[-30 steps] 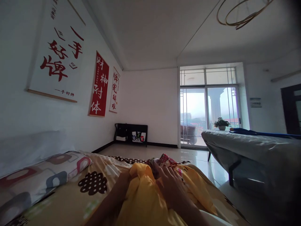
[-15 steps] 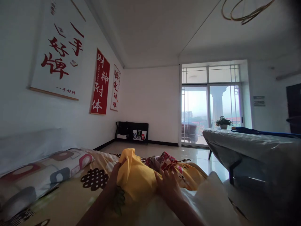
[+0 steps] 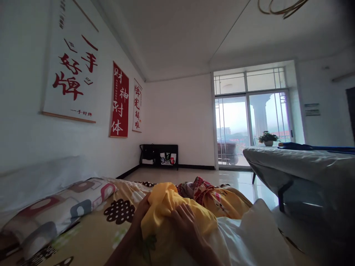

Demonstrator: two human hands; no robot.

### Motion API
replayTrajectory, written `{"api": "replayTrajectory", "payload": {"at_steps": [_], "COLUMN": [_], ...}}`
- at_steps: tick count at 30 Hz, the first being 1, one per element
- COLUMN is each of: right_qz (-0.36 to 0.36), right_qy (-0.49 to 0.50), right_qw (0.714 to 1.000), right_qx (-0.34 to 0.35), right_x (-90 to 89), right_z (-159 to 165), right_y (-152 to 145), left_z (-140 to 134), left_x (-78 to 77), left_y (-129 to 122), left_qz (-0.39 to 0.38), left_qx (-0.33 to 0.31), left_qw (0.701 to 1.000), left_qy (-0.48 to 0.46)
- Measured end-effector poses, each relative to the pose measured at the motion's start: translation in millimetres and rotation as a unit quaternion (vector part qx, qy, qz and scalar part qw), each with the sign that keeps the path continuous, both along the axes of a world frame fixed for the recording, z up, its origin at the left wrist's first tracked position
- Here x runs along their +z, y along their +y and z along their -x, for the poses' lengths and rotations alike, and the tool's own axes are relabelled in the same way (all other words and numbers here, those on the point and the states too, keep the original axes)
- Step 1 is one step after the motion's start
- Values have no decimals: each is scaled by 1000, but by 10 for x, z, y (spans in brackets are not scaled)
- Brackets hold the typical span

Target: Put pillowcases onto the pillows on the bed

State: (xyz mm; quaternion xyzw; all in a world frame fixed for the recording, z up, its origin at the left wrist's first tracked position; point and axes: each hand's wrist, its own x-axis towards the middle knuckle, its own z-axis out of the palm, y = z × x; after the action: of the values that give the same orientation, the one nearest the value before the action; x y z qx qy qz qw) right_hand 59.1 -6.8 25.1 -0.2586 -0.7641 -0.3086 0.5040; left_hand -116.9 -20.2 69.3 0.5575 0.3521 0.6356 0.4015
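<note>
Fingers of two hands, left hand [image 3: 142, 210] and right hand [image 3: 185, 223], grip one yellow cloth [image 3: 166, 207].

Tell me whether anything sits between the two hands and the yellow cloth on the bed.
Nothing visible does. The left hand grips the yellow cloth from its left side, and the right hand presses on it from the front, both touching the fabric directly. The white bedding lies to the right, clear of both.

- We see a sliding glass door [image 3: 253, 127] letting grey daylight onto the glossy tile floor [image 3: 194, 176].
- Left of the door, against the white wall, stands a low black shelf [image 3: 159, 156].
- Further left of the door hang three calligraphy scrolls [image 3: 119, 100].
- Right of the door stands a covered bed [image 3: 299, 166].
</note>
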Motion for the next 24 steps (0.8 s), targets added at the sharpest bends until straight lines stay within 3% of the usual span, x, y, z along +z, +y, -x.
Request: {"api": "replayTrajectory", "payload": {"at_steps": [3, 7, 10, 13, 16, 19, 24], "right_qz": [-6, -14, 31, 132, 228, 234, 190], "right_qy": [-12, -41, -100, -149, -36, 64, 43], "right_qw": [1000, 999, 994, 979, 971, 966, 978], "right_qx": [5, -22, -6, 31, 64, 92, 79], "right_x": [14, -98, -177, -88, 146, 310, 231], "right_z": [-143, -292, -395, -470, -446, -270, 58], "right_y": [-104, -181, -153, -119, -117, -134, -120], "left_z": [67, 185, 254, 253, 208, 176, 230], "left_x": [21, -40, -107, -118, -76, -25, 44], "left_y": [48, 110, 126, 115, 82, 29, -112], "left_qz": [-25, -55, -43, -5, 19, 35, 52], "left_qx": [0, 10, -6, -33, -33, -33, -97], "left_qw": [999, 998, 999, 999, 999, 999, 989], "left_qy": [30, 4, -8, -8, 0, 17, 98]}}
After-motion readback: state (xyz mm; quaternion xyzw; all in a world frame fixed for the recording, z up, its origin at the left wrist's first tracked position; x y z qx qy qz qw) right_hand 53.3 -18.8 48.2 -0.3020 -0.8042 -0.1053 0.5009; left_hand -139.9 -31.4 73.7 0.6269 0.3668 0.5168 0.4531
